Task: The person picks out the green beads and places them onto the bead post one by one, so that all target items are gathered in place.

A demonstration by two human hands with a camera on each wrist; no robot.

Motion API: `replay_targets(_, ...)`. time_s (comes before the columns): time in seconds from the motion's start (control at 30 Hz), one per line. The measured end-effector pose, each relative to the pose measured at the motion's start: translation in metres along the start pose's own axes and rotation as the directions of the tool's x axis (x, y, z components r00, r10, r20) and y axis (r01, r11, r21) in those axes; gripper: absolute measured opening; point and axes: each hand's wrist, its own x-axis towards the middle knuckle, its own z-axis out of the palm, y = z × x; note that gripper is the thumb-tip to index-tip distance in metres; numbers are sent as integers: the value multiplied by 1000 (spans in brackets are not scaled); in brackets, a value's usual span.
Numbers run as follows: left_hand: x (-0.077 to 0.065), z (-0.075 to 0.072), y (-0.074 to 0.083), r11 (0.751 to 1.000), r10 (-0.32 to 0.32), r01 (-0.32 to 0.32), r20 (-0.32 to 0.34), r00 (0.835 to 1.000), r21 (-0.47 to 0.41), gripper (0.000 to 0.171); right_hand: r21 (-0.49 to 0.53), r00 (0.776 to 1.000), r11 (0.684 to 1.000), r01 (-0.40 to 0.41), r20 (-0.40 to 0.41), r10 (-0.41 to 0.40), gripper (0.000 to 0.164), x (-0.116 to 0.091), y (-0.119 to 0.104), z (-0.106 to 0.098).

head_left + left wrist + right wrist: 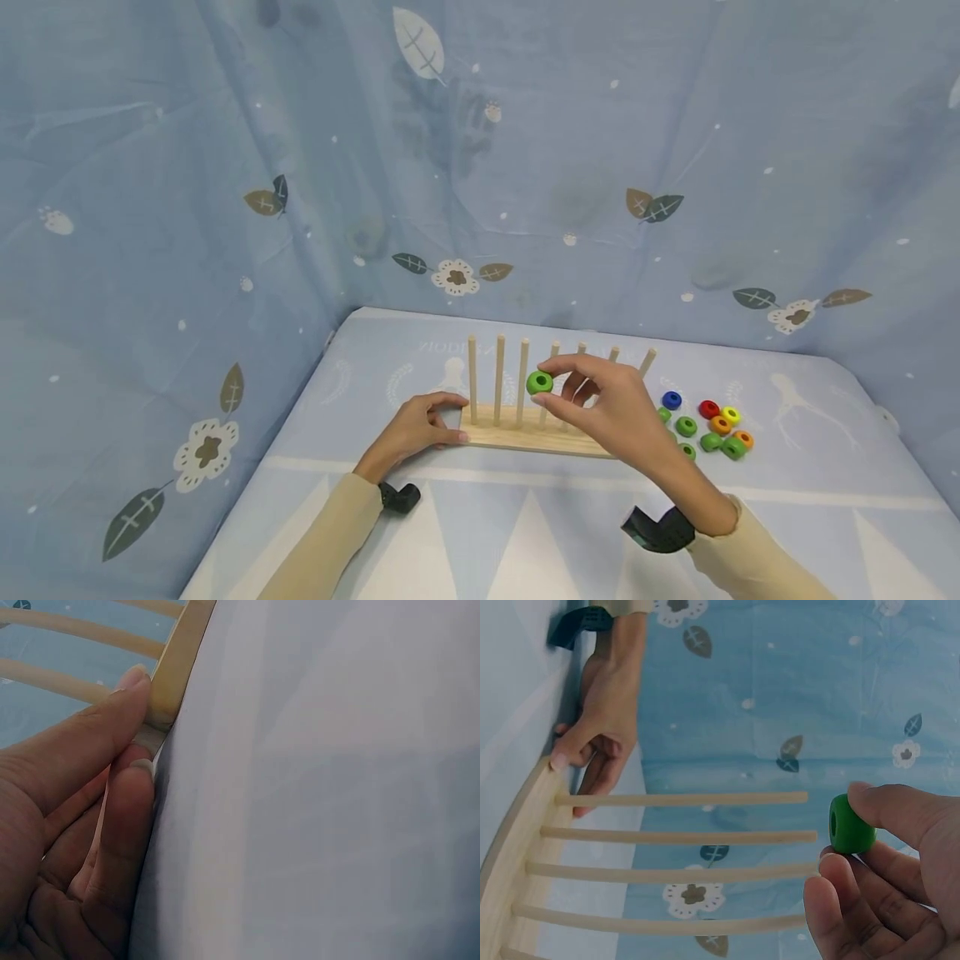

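A wooden peg rack (495,437) stands on the table, with several upright pegs (682,836) in a row along its base. At the rack's left end, my left hand (415,423) grips the base between thumb and fingers; the left wrist view shows the thumb against the base's corner (171,694). My right hand (611,404) pinches a green bead (857,829) with a hole through it. The bead is in the air in front of the pegs; in the right wrist view it appears just beyond the peg tips, apart from them. The right hand hides part of the rack.
Loose beads lie on the table right of the rack: a blue bead (667,403), a red bead (705,412), a yellow bead (736,419), orange ones and several green ones, including one green bead (681,430). A patterned blue cloth (570,167) hangs behind the table.
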Motion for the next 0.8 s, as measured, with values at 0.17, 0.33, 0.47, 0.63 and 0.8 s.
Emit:
replay_targets(0.17,0,-2,0,1000,-1,1,4,1000,8,58,-14,1000,1000,23,-12,-23,30,8,-3,1)
replay_targets(0.33,-1,-1,1,1000,-7,7,2,1000,1,59,10,1000,1000,17,0,-17,29,13,-6,3)
replay_targets(0.47,-1,0,1,1000,-11,11,0,1000,2,59,22,1000,999,27,-8,-27,31,19,-9,5)
replay_targets(0.63,1,0,0,1000,-3,3,10,1000,0,59,14,1000,1000,19,-11,-19,31,26,-13,9)
replay_targets(0.8,0,-1,0,1000,-8,8,6,1000,-2,59,10,1000,1000,-5,-1,5,30,34,-17,14)
